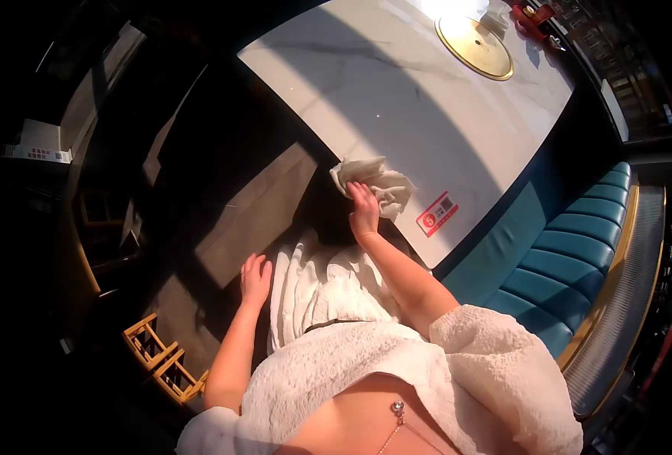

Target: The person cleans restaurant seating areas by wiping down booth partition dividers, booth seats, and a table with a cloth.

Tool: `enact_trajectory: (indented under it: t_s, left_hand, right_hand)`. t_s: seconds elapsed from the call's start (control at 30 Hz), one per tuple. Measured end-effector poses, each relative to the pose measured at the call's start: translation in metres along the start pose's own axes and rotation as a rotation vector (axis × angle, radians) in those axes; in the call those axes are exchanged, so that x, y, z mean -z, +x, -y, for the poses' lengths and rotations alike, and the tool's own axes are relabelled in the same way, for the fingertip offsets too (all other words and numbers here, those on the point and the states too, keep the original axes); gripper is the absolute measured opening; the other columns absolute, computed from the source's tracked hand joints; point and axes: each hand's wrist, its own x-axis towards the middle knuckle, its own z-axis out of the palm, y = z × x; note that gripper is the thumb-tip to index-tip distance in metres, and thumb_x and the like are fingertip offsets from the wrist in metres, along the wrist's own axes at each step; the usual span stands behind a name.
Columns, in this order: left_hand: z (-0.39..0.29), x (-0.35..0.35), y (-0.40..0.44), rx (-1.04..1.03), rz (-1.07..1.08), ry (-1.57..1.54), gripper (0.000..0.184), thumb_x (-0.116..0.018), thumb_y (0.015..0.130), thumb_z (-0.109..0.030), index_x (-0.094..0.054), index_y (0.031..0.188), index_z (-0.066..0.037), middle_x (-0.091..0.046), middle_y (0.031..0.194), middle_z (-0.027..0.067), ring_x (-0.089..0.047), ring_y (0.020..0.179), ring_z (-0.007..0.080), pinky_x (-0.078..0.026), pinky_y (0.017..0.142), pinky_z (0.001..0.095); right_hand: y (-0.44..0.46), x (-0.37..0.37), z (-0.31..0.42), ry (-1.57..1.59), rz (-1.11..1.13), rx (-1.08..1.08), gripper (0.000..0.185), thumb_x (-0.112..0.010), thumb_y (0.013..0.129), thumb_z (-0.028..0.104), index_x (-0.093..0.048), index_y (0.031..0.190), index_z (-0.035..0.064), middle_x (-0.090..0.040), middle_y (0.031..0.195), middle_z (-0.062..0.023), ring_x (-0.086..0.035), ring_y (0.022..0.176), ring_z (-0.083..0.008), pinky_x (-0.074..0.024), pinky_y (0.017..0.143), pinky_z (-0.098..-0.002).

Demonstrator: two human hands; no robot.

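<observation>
Hands apart: our left hand (255, 282), fingers spread, hangs beside crinkled white fabric skirt (351, 292). Crumpled off-white cloth (393, 189) laps over pale marble-patterned table's (450, 152) edge, under our right hand (364, 212); whether fingers grip, we cannot tell. Loose hold could let overhang drag cloth off; rubbing could lift red-and-white rectangular sticker (439, 215).

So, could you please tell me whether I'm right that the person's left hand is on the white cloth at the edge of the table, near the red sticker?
Not quite: the head view shows the right hand on the white cloth, not the left hand; the cloth is indeed at the edge of the table, near the red sticker.
</observation>
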Motion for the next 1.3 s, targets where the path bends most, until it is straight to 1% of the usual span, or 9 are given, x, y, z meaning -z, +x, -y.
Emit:
enact_trajectory:
  t_s: [0.1, 0.2, 0.53, 0.67, 0.73, 0.83, 0.93, 1.07, 1.3]
  left_hand:
    - [0.014, 0.005, 0.014, 0.028, 0.084, 0.012, 0.036, -0.051, 0.086, -0.03, -0.057, 0.11, -0.003, -0.047, 0.125, 0.0188, -0.041, 0.117, 0.0343, -0.033, 0.098, 0.0405]
    - [0.029, -0.01, 0.02, 0.107, 0.144, -0.026, 0.035, -0.053, 0.086, -0.03, -0.059, 0.108, -0.003, -0.048, 0.124, 0.019, -0.043, 0.116, 0.0337, -0.032, 0.099, 0.0397]
    - [0.071, -0.025, 0.079, 0.286, 0.419, 0.085, 0.032, -0.051, 0.085, -0.035, -0.063, 0.098, -0.009, -0.059, 0.107, 0.0142, -0.055, 0.099, 0.0322, -0.042, 0.086, 0.0388]
    - [0.01, 0.013, 0.134, 0.326, 0.438, 0.121, 0.031, -0.05, 0.085, -0.033, -0.064, 0.096, -0.008, -0.06, 0.104, 0.0153, -0.055, 0.099, 0.0327, -0.043, 0.086, 0.0398]
    - [0.004, 0.016, 0.155, 0.292, 0.432, 0.083, 0.031, -0.05, 0.085, -0.033, -0.064, 0.097, -0.007, -0.06, 0.103, 0.0157, -0.055, 0.098, 0.0328, -0.043, 0.086, 0.0391]
    - [-0.012, 0.015, 0.174, 0.27, 0.544, 0.027, 0.029, -0.053, 0.086, -0.029, -0.062, 0.101, -0.006, -0.059, 0.105, 0.0149, -0.056, 0.098, 0.0309, -0.044, 0.085, 0.0362]
    - [-0.027, 0.015, 0.183, 0.317, 0.626, 0.01, 0.029, -0.053, 0.086, -0.027, -0.061, 0.104, -0.006, -0.059, 0.105, 0.0144, -0.056, 0.099, 0.0295, -0.044, 0.085, 0.035]
    - [-0.023, 0.016, 0.195, 0.361, 0.691, 0.028, 0.029, -0.053, 0.086, -0.026, -0.06, 0.105, -0.005, -0.058, 0.106, 0.0147, -0.055, 0.1, 0.0289, -0.043, 0.086, 0.0343]
    - [0.006, -0.007, 0.213, 0.439, 0.745, -0.018, 0.038, -0.054, 0.082, -0.032, -0.058, 0.108, -0.004, -0.056, 0.11, 0.0171, -0.053, 0.104, 0.0325, -0.042, 0.087, 0.037]
  right_hand:
    - [0.045, -0.047, 0.063, 0.47, 0.312, -0.166, 0.045, -0.047, 0.065, -0.011, -0.06, 0.104, 0.0079, -0.062, 0.103, -0.0108, -0.056, 0.099, -0.0284, -0.0442, 0.087, -0.0335]
    - [0.105, -0.039, 0.056, 0.706, 0.157, -0.313, 0.042, -0.041, 0.069, -0.009, -0.059, 0.104, 0.0062, -0.063, 0.1, -0.011, -0.058, 0.099, -0.025, -0.0445, 0.085, -0.0311]
    - [0.247, 0.19, -0.268, 0.301, -1.194, -0.881, 0.043, -0.036, 0.078, -0.004, -0.049, 0.119, -0.0019, -0.056, 0.115, -0.0161, -0.056, 0.105, -0.027, -0.0424, 0.092, -0.032]
    - [0.216, 0.175, -0.422, 0.105, -0.954, -1.106, 0.044, -0.041, 0.084, 0.009, -0.043, 0.128, 0.0072, -0.05, 0.126, -0.0138, -0.047, 0.118, -0.0254, -0.0355, 0.099, -0.0327]
    - [0.246, 0.175, -0.389, -0.593, -0.574, -1.249, 0.05, -0.042, 0.083, 0.013, -0.037, 0.133, 0.0113, -0.043, 0.133, -0.0114, -0.035, 0.127, -0.0249, -0.0253, 0.107, -0.0345]
    - [0.272, 0.188, -0.418, -0.474, -0.652, -1.24, 0.055, -0.042, 0.081, 0.011, -0.034, 0.135, 0.0155, -0.036, 0.139, -0.0059, -0.025, 0.132, -0.0281, -0.0186, 0.109, -0.0356]
    - [0.283, 0.208, -0.475, -0.155, -0.753, -0.96, 0.058, -0.04, 0.072, -0.002, -0.043, 0.129, 0.0053, -0.046, 0.129, -0.0206, -0.041, 0.122, -0.0327, -0.0303, 0.103, -0.0348]
    - [0.298, 0.209, -0.533, -0.128, -0.671, -0.771, 0.056, -0.035, 0.068, -0.007, -0.052, 0.121, 0.0006, -0.052, 0.122, -0.0222, -0.047, 0.118, -0.0283, -0.0329, 0.101, -0.0302]
    - [0.383, 0.028, -0.226, 0.209, -0.396, -0.498, 0.051, -0.04, 0.068, -0.006, -0.056, 0.115, 0.006, -0.056, 0.115, -0.0142, -0.05, 0.11, -0.0255, -0.0372, 0.095, -0.0305]
